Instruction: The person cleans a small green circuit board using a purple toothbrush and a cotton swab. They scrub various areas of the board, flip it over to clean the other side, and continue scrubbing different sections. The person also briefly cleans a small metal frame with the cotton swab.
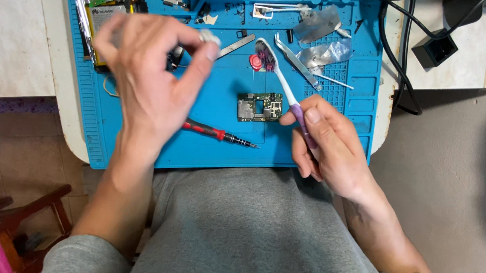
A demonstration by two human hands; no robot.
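Holding toothbrush (287, 87) in right hand (326, 145), fingers gripping handle; left hand (147, 78) pinching small white bit; circuit board (259, 107) lying bare, brushing looking not yet finished.

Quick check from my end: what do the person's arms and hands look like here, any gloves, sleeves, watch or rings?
Both hands are bare: no gloves on the left hand or the right hand. No rings show on the fingers, and neither wrist carries a watch or band. The forearms are uncovered; grey sleeves begin only near the elbows, at the bottom edge of the head view. Fingernails look short and unpainted.
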